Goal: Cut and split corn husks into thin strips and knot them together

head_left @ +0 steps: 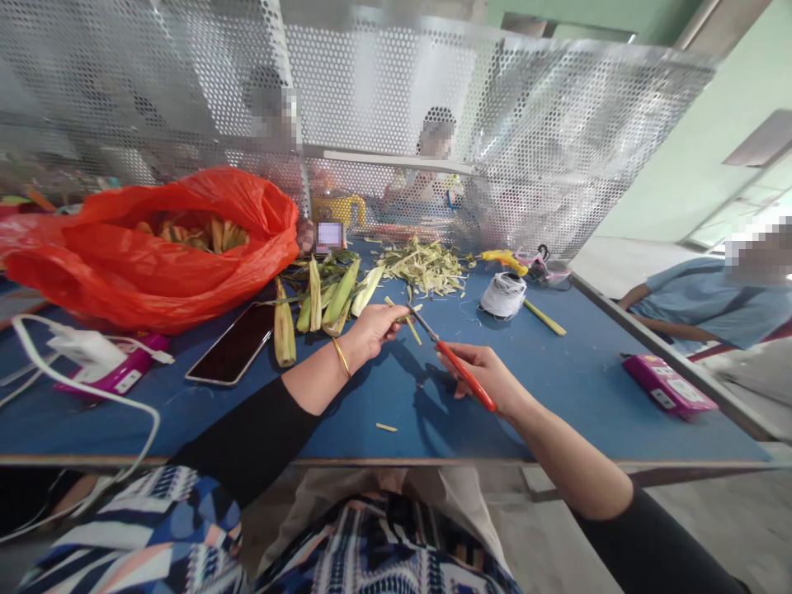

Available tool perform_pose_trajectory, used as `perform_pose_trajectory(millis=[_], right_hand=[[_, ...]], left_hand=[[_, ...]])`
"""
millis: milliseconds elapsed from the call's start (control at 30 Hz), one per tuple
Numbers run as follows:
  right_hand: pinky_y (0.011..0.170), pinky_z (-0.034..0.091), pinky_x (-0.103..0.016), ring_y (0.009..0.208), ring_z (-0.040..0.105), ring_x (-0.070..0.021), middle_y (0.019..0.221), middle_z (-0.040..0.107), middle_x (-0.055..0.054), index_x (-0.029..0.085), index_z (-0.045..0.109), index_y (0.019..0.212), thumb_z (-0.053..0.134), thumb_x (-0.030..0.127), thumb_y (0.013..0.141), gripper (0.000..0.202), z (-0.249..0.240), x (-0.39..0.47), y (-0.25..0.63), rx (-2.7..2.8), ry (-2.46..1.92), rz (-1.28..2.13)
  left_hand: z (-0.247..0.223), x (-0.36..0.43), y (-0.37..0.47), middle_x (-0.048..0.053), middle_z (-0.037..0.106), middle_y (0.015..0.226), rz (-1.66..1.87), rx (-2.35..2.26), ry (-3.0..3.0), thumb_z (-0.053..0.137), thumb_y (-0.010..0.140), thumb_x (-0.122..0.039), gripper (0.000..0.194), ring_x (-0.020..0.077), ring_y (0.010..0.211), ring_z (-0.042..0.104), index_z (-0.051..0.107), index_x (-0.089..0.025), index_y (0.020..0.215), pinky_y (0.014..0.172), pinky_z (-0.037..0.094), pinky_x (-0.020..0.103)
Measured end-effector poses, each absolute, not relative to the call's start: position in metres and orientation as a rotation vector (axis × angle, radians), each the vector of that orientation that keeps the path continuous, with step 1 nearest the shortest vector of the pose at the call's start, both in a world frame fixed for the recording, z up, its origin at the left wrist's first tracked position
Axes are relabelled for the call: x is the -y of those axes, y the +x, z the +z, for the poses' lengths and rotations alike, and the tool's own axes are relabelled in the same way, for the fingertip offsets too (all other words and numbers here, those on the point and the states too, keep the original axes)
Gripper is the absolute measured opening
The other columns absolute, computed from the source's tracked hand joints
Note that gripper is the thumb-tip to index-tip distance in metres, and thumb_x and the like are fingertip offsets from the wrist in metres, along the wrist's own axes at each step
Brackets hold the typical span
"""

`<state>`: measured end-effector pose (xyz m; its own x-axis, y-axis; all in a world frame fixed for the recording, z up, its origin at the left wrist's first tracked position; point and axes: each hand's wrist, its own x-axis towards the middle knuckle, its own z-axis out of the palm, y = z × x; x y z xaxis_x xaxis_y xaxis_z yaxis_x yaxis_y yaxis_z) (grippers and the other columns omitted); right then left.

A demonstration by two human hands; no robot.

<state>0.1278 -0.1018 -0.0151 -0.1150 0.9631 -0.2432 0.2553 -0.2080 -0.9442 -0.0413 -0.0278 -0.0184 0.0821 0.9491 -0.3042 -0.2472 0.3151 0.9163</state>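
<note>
Red-handled scissors are in my right hand, its fingers closed around the handles. Their blades point up and left, toward a narrow pale-green strip of plant husk. My left hand, with a gold bangle at the wrist, pinches that strip at the fingertips. Just beyond my left hand lie several green and yellowish corn husks. Farther back is a heap of cut husk pieces. One small cut piece rests near the table's front edge.
A red plastic bag with dried husks stands at left, beside a dark phone and a white charger with cable. White string, a yellow glue gun and a purple power strip lie rightward. A perforated metal screen borders the back.
</note>
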Motion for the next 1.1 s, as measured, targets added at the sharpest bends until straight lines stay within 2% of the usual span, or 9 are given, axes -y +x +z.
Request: perform_pose_trajectory(millis=[133, 267, 400, 500, 667, 767, 867, 1100], right_hand=[[0.043, 0.047, -0.024, 0.038, 0.035, -0.0031, 0.05, 0.04, 0.01, 0.013, 0.072, 0.098, 0.078, 0.056, 0.056, 0.061, -0.018, 0.098, 0.128, 1.34, -1.476, 1.357], [0.05, 0.051, -0.028, 0.04, 0.039, -0.005, 0.052, 0.044, 0.01, 0.015, 0.068, 0.097, 0.078, 0.058, 0.053, 0.063, -0.013, 0.083, 0.132, 1.292, -1.402, 1.243], [0.059, 0.051, -0.03, 0.054, 0.052, -0.0108, 0.061, 0.052, 0.007, 0.018, 0.06, 0.104, 0.081, 0.055, 0.051, 0.067, 0.004, 0.054, 0.139, 1.419, -1.267, 1.043], [0.062, 0.049, -0.029, 0.061, 0.055, -0.0127, 0.066, 0.055, 0.005, 0.02, 0.06, 0.103, 0.08, 0.055, 0.051, 0.066, 0.011, 0.034, 0.146, 1.543, -1.229, 1.036], [0.047, 0.036, -0.025, 0.048, 0.039, -0.0086, 0.053, 0.045, 0.007, 0.014, 0.066, 0.098, 0.077, 0.059, 0.052, 0.065, 0.0, 0.025, 0.163, 1.652, -1.426, 1.062], [0.047, 0.034, -0.025, 0.049, 0.038, -0.0081, 0.056, 0.048, 0.005, 0.013, 0.066, 0.103, 0.077, 0.058, 0.053, 0.068, -0.004, 0.03, 0.169, 1.737, -1.439, 1.15], [0.049, 0.035, -0.025, 0.051, 0.038, -0.0083, 0.059, 0.048, 0.005, 0.013, 0.066, 0.107, 0.075, 0.058, 0.057, 0.068, -0.001, 0.033, 0.171, 1.848, -1.418, 1.251], [0.049, 0.028, -0.024, 0.053, 0.034, -0.0083, 0.057, 0.042, 0.006, 0.013, 0.07, 0.102, 0.075, 0.057, 0.059, 0.061, 0.004, 0.035, 0.167, 2.003, -1.435, 1.262]], left_hand=[[-0.017, 0.026, -0.044, 0.002, 0.061, 0.056, 1.067, -1.123, 0.784, 0.064, 0.074, -0.007, 0.017, 0.0023, 0.039, 0.041, 0.06, -0.011, 0.057, 0.036, 0.025, 0.015], [-0.015, 0.023, -0.048, 0.003, 0.065, 0.064, 1.064, -1.085, 0.749, 0.061, 0.081, -0.01, 0.017, 0.0041, 0.045, 0.052, 0.065, -0.01, 0.064, 0.04, 0.036, 0.016], [-0.016, 0.019, -0.051, 0.003, 0.067, 0.07, 1.029, -0.986, 0.778, 0.057, 0.085, -0.008, 0.015, 0.0052, 0.05, 0.056, 0.067, -0.011, 0.074, 0.044, 0.041, 0.017], [-0.018, 0.018, -0.051, 0.003, 0.068, 0.072, 0.999, -1.013, 0.836, 0.064, 0.08, -0.007, 0.007, 0.0045, 0.047, 0.053, 0.065, -0.012, 0.075, 0.043, 0.038, 0.016], [-0.022, 0.017, -0.051, 0.005, 0.069, 0.072, 0.957, -1.064, 0.891, 0.071, 0.075, -0.014, 0.011, 0.001, 0.041, 0.042, 0.064, -0.012, 0.067, 0.038, 0.024, 0.014], [-0.023, 0.016, -0.05, 0.005, 0.069, 0.069, 0.986, -1.083, 0.912, 0.068, 0.077, -0.016, 0.01, 0.0009, 0.039, 0.037, 0.068, -0.012, 0.068, 0.036, 0.018, 0.015], [-0.026, 0.015, -0.049, 0.006, 0.069, 0.067, 1.006, -1.127, 0.981, 0.066, 0.077, -0.017, 0.009, 0.0019, 0.039, 0.036, 0.071, -0.013, 0.071, 0.037, 0.018, 0.016], [-0.028, 0.016, -0.049, 0.005, 0.068, 0.062, 1.02, -1.108, 1.068, 0.068, 0.072, -0.022, 0.011, 0.0039, 0.04, 0.035, 0.071, -0.014, 0.066, 0.039, 0.018, 0.017]])
